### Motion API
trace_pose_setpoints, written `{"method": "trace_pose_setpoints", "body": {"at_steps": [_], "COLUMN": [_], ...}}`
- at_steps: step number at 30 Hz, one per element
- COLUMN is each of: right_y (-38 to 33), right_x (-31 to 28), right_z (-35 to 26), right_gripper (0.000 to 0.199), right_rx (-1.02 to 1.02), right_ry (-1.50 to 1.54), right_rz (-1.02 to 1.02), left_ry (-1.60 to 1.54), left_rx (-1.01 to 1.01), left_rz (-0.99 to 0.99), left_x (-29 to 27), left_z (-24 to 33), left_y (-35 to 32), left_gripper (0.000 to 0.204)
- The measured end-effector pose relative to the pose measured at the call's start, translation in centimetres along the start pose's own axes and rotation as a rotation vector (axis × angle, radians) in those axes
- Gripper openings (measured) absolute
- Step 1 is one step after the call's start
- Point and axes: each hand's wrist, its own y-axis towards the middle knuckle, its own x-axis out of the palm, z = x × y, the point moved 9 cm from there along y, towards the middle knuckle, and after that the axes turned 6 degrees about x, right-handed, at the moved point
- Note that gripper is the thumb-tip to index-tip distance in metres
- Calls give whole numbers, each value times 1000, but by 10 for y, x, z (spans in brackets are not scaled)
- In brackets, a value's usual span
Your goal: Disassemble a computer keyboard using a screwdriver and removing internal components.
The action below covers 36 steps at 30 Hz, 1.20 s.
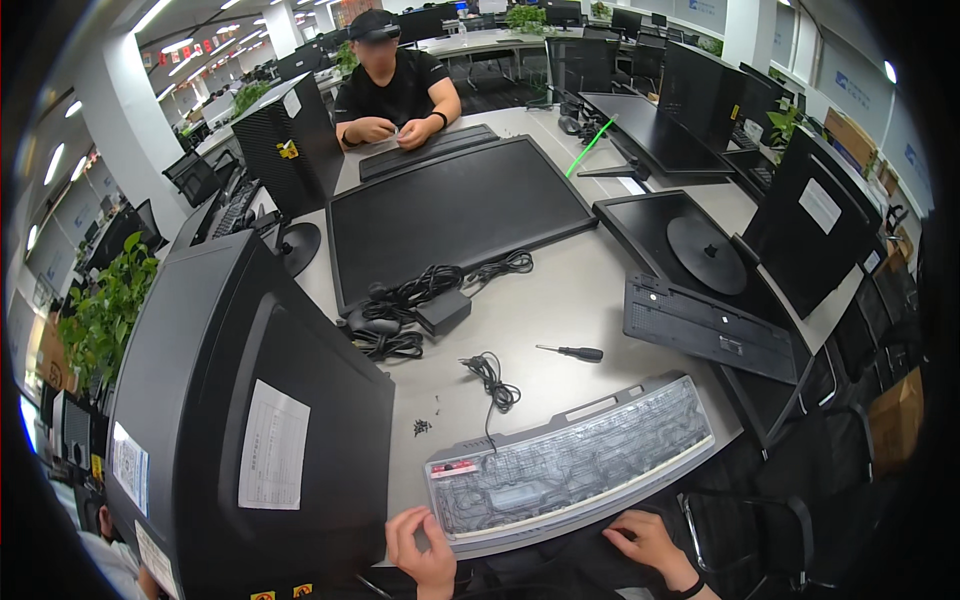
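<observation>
Both hands (425, 552) (650, 545) seemingly on the upturned keyboard's (575, 465) near edge

An open-plan office: long shared desks (560, 300) carry many flat monitors (450, 215), rows of office chairs (195, 178) stand behind, potted plants (105, 310) sit between workplaces, and strip lights (150, 15) run along the ceiling above.

Grey plastic keyboard (570, 462), glossy clear wrap; smooth matt desk (560, 300)
</observation>
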Motion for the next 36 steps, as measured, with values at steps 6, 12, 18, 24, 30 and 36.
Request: {"method": "trace_pose_setpoints", "body": {"at_steps": [6,12,18,24,30,36], "right_y": [-14,-21,-9,-1,4,15], "right_x": [-11,-10,-5,-20,-17,-95], "right_z": [25,45,42,-1,-30,-53], "right_gripper": [17,21,23,17,19,13], "right_rx": [80,98,64,6,9,-162], "right_ry": [81,81,-5,-12,100,233], "right_rz": [85,83,49,67,-440,-70], "left_ry": [32,64,82,92,51,3], "left_rx": [7,-9,21,68,61,-83], "left_rz": [-17,-14,-19,-32,-7,-94], "left_x": [2,4,5,7,8,7], "left_z": [-2,-4,-2,13,10,-25], "left_y": [-2,-3,-1,3,12,3], "left_gripper": [9,12,10,11,6,9]}}
